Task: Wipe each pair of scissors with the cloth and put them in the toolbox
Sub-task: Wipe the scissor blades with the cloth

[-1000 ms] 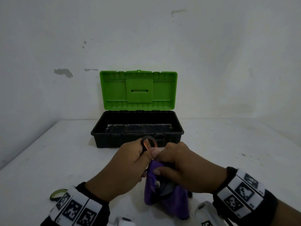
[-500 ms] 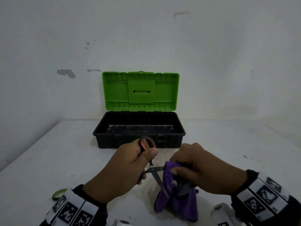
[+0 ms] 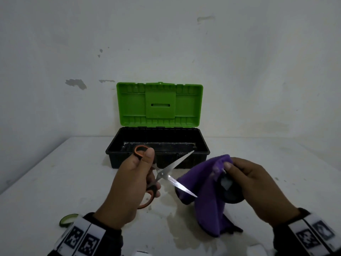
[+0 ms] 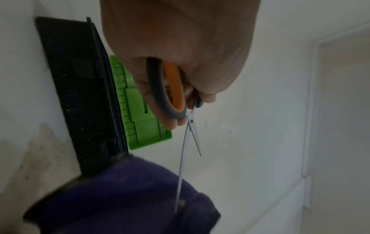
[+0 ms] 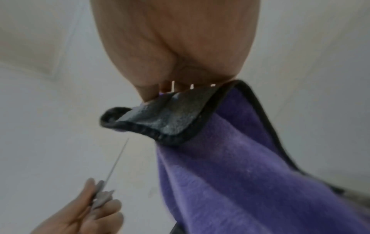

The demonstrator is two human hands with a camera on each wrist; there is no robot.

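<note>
My left hand (image 3: 132,182) grips the orange and black handles of a pair of scissors (image 3: 166,172), whose steel blades are spread wide apart. One blade points up towards the toolbox (image 3: 157,146); the other points right and down against the purple cloth (image 3: 204,196). My right hand (image 3: 252,189) pinches that cloth, which hangs down to the table. The left wrist view shows the scissors (image 4: 188,134) with the long blade tip reaching the cloth (image 4: 120,197). In the right wrist view the cloth (image 5: 230,174) hangs from my fingers with a blade (image 5: 118,159) apart on its left.
The black toolbox stands open against the wall, its green lid (image 3: 159,104) upright and its inside dark. A green ring-shaped handle (image 3: 67,218) of another object shows at the table's near left, half hidden by my wrist. The white table (image 3: 55,182) spreads on both sides.
The scissors' blades have come out of the cloth and opened wide. My right hand has drawn the cloth away to the right; my left hand has stayed near the box front.
</note>
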